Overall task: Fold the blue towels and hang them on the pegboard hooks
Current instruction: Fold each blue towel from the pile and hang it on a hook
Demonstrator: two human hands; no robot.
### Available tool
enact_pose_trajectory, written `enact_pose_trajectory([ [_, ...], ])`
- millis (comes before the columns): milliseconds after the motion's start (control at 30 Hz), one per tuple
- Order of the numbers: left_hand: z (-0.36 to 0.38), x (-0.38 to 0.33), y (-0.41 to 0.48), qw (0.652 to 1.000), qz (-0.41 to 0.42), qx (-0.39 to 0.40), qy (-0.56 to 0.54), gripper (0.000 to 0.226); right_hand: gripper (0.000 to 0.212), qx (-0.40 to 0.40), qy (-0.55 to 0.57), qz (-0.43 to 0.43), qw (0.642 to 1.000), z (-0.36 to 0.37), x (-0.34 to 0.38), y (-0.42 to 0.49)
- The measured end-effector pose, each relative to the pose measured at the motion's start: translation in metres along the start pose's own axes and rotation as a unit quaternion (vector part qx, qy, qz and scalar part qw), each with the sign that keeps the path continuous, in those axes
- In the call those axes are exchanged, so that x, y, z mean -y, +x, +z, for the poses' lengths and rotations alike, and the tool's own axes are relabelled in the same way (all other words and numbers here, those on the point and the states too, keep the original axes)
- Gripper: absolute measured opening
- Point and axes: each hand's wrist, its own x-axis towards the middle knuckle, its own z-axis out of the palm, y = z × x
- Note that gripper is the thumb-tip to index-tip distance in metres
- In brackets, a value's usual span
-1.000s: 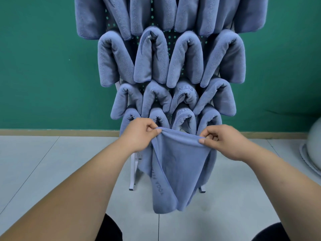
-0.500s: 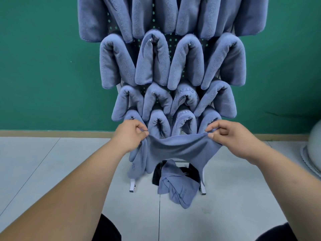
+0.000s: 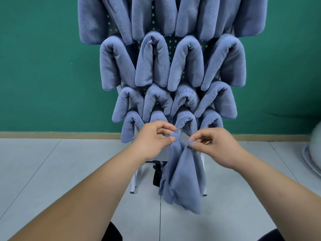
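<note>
Head view: left hand, right hand pinch blue towel top edge, close together before pegboard bottom row; likely halving it for hanging.

We read this as a plain indoor room set up for practice or recording, not a home or a shop. Behind everything we see a flat green wall, met at its foot by a tan skirting board. Below that lies a floor of large pale grey tiles with thin dark joints. Just before the wall stands a perforated pegboard on white metal legs. It is loaded with rows of identical folded blue towels, one lettered "FITNESS". At the right edge we make out a white rounded object, too blurred to name, perhaps some equipment.
</note>
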Motion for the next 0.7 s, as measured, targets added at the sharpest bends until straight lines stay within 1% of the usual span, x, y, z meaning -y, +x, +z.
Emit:
enact_pose_trajectory([
  [167,0.012,-0.004,-0.005,0.999,0.021,0.014,-0.022,0.023,0.011,-0.051,-0.014,-0.04,0.998,0.009,-0.002,0.003],
  [300,0.016,-0.004,-0.007,0.999,0.028,0.028,-0.033,0.023,0.013,-0.035,-0.025,-0.023,0.999,0.011,-0.004,0.004],
  [400,0.017,-0.005,-0.008,0.998,0.03,0.03,-0.037,0.022,0.016,-0.038,-0.053,-0.024,0.998,0.013,-0.004,0.003],
  [600,0.016,-0.007,-0.009,0.997,0.03,0.045,-0.055,0.019,0.021,-0.039,-0.07,-0.029,0.996,0.015,-0.003,0.003],
  [700,0.015,-0.009,-0.011,0.996,0.04,0.054,-0.067,0.027,0.023,-0.048,-0.061,-0.018,0.997,0.016,-0.004,0.005],
])
